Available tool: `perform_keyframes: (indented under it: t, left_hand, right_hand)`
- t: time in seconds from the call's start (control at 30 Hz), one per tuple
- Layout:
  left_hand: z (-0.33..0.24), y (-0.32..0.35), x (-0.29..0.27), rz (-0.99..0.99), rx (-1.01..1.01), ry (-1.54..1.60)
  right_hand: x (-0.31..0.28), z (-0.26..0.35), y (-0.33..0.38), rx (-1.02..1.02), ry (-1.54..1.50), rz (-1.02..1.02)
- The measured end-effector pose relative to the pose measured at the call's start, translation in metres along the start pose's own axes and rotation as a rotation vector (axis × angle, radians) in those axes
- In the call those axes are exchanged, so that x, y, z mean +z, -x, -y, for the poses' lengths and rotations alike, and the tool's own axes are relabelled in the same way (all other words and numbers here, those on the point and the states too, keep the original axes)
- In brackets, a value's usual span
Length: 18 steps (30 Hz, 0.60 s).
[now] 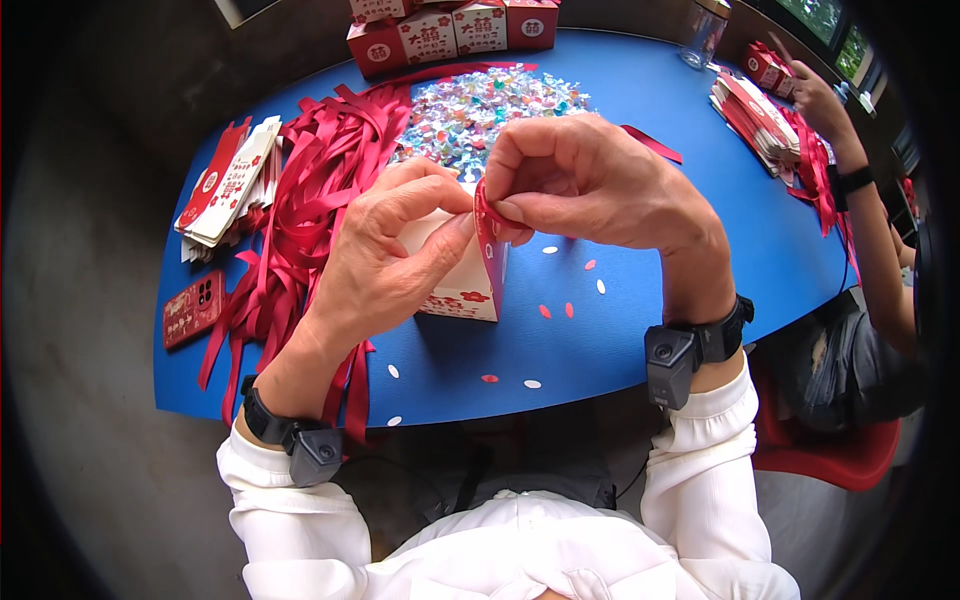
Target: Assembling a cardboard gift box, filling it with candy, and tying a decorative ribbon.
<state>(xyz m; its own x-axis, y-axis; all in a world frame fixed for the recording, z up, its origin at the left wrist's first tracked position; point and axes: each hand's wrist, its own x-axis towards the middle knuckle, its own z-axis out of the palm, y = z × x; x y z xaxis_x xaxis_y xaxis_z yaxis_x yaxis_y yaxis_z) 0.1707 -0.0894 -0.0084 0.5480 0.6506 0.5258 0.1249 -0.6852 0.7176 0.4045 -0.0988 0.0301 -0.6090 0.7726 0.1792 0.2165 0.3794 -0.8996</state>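
Right now you have a small box (465, 285) standing upright on the blue table (640, 340), in the middle of the near part, between your hands. Its front is cream with a red flower print, and the side toward your right is red. Your left hand (385, 250) has its grip closed at the box's top, thumb and forefinger meeting beside a red strip (482, 205). Your right hand (620, 190) pinches that strip between thumb and forefinger, the other fingers curled. Whether it is ribbon or part of the box, you can't tell from here, since your fingertips cover most of it.

The step in hand looks like fastening or adjusting the box's top. For the next move, you would want the left grip to steady the upper edge while the right one draws or tucks the strip gently, without crushing the walls.

Just beyond your hands lies a heap of shiny, many-coloured pieces (500, 100). To the left are loose red ribbons (340, 140), then flat cartons (235, 185), with a red phone (193, 310) nearer you. Made-up boxes (430, 38) stand at the far edge; on the right, another person's hand (820, 105) is raised.
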Motion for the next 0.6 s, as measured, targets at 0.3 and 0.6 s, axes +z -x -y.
perform_keyframes:
  t: [0.3, 0.6]
  left_hand:
    - [-0.005, 0.002, -0.001, -0.088, -0.064, 0.075]
    - [0.014, 0.011, -0.009, -0.227, 0.043, 0.458]
  right_hand:
    - [0.016, -0.004, -0.01, -0.087, 0.082, -0.058]
    - [0.025, 0.003, -0.008, -0.013, 0.232, -0.1]
